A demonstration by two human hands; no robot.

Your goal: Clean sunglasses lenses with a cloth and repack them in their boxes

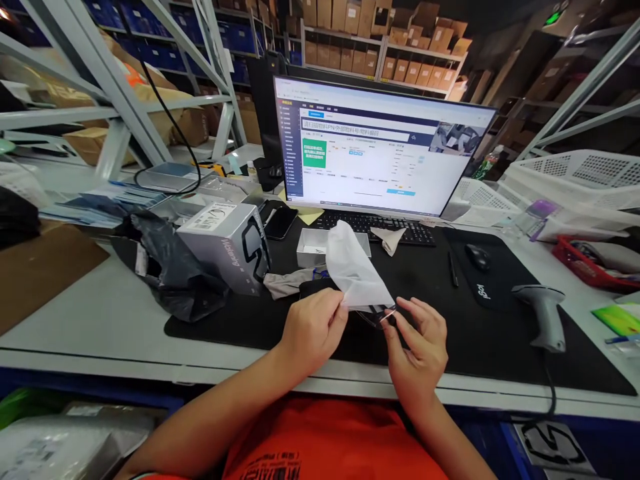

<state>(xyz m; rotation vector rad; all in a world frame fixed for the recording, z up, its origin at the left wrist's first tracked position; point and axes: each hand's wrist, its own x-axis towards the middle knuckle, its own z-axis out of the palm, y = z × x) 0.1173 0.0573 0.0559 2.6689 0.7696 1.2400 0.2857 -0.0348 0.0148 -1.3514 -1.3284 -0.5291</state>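
Observation:
A thin white pouch (356,270), soft and creased, stands up between my hands above the black desk mat. My left hand (315,330) is closed, pinching the pouch's lower left edge. At its lower right corner, my right hand (419,347) pinches a thin, dark, glossy item (389,313) between thumb and finger; its kind cannot be made out, as the pouch and fingers partly cover it. Behind the pouch sits a small open grey box (311,248). A beige cloth (286,284) lies near my left hand, with a dark item partly hidden beside it.
A silver printed box (227,250) and a black plastic bag (167,267) stand to the left, near a phone (281,222). Behind are a keyboard (420,233) and monitor (370,147). Rightward lie a pen (453,269), mouse (477,257) and barcode scanner (545,313).

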